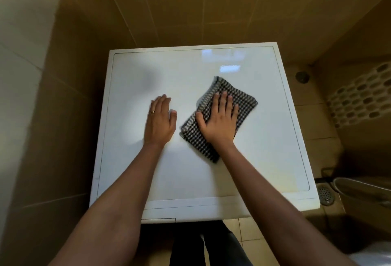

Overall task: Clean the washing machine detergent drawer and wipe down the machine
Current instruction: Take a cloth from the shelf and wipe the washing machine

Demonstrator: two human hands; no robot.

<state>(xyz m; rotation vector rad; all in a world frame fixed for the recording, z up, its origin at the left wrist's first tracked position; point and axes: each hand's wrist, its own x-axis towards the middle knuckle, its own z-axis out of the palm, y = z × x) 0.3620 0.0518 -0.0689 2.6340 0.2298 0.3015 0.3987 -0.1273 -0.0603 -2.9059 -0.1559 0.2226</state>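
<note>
Single head-worn cam, wide-angle: faces fwd & steeply down onto washing machine top (pixel 190 170), close above it.

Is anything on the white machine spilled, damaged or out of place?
Nothing clearly. The folded black-and-white checked cloth lies flat under the right hand; the left hand rests on the white washing machine top. Its faint grey patch looks like shadow.
</note>
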